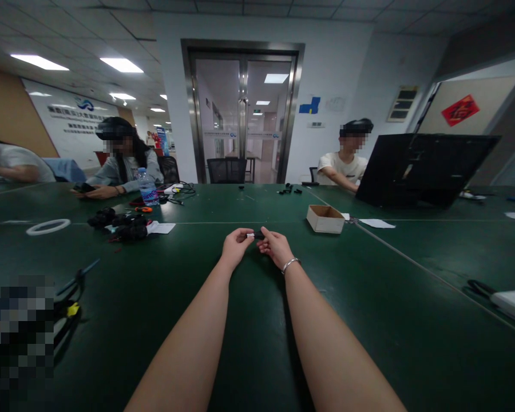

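Both my arms reach out over the dark green table (249,320). My left hand (236,246) and my right hand (275,247) meet at the fingertips and pinch a small black part with a white end (254,235) between them, just above the tabletop. A silver bracelet (290,264) circles my right wrist. What the small part is exactly is too small to tell.
A small open cardboard box (325,218) sits ahead right. Black parts and paper (124,225), a water bottle (146,187) and a white ring (48,227) lie at left. A laptop (420,169) stands at right. Other people sit at the far side.
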